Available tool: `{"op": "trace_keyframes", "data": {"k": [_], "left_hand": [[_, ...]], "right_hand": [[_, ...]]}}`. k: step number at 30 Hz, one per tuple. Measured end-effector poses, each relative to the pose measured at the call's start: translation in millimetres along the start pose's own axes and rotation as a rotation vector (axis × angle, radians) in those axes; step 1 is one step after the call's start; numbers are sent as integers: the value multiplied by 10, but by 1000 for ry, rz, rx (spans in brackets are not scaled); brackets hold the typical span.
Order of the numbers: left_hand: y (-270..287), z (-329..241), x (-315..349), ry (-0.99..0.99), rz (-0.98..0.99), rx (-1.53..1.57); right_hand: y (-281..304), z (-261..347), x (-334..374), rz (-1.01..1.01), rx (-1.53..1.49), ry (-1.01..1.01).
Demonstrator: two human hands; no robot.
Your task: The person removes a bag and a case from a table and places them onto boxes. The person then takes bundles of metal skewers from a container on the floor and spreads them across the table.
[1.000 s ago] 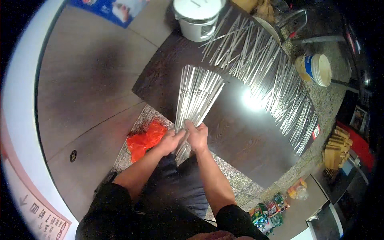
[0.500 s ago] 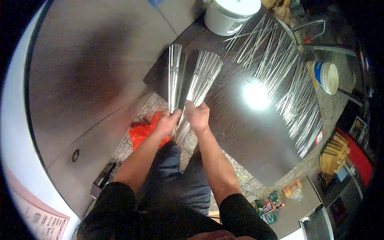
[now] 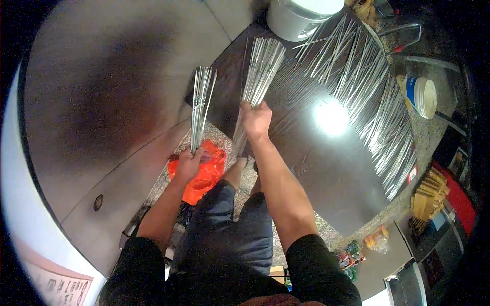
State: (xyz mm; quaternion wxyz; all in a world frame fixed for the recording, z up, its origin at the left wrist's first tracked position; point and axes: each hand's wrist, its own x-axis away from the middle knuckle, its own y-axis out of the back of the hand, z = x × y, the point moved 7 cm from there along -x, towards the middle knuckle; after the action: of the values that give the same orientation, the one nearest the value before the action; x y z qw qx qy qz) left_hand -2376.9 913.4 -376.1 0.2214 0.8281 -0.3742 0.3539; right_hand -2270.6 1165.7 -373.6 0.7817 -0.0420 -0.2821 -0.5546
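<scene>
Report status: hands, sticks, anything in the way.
Left hand grips smaller stick bundle, right hand fuller bundle. Loose sticks across dark table. Red bag beside left hand, nothing visibly blocking.

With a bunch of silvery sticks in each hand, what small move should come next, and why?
Perhaps the right hand should lower its larger bunch onto the dark tabletop: that surface shows behind the bunch, and the left hand grips a smaller bunch, so setting one down would likely free a hand.

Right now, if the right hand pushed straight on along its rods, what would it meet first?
Probably the white bucket, tips of the held silvery rods first; depth is unclear, so they might pass above it.
</scene>
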Motion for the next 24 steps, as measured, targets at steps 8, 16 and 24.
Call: {"op": "trace_keyframes", "data": {"k": [8, 16, 24], "left_hand": [[93, 11, -60, 11, -35, -34], [76, 147, -159, 52, 10, -7], [3, 134, -119, 50, -3, -35]], "right_hand": [[35, 84, -69, -159, 193, 33], [517, -178, 16, -241, 303, -58], [1155, -286, 238, -350, 283, -31]]}}
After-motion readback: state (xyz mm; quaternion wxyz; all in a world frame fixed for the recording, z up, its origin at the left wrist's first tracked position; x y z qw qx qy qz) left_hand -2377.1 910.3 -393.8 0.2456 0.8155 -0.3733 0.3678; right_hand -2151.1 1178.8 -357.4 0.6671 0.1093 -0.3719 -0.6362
